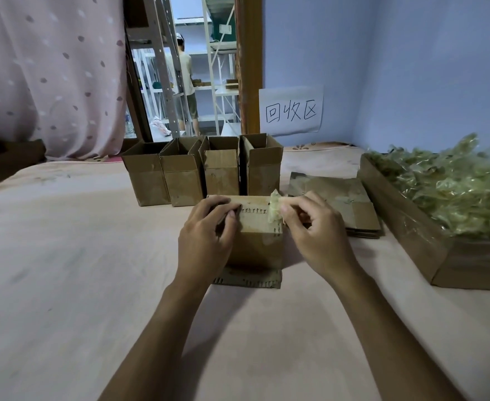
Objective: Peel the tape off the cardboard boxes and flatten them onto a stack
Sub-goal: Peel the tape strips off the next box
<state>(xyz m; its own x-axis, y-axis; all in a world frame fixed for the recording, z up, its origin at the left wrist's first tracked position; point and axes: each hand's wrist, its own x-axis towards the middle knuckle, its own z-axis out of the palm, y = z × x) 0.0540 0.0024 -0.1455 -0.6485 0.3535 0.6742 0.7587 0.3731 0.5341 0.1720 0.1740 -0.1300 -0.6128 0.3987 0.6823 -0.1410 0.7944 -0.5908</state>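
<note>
a pale pink table stands against a blue wall. at its middle stands a cardboard box; the left hand curls its fingers over the box's top left edge, and the right hand pinches a crumpled strip of tape at the top right. four open boxes stand behind, and a flattened stack lies to the right.

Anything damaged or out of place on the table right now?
The small brown cardboard box gripped by the left hand is scuffed: torn facing bares corrugation beside the crumpled yellowish tape pinched by the right hand. Nothing else stands out.
</note>
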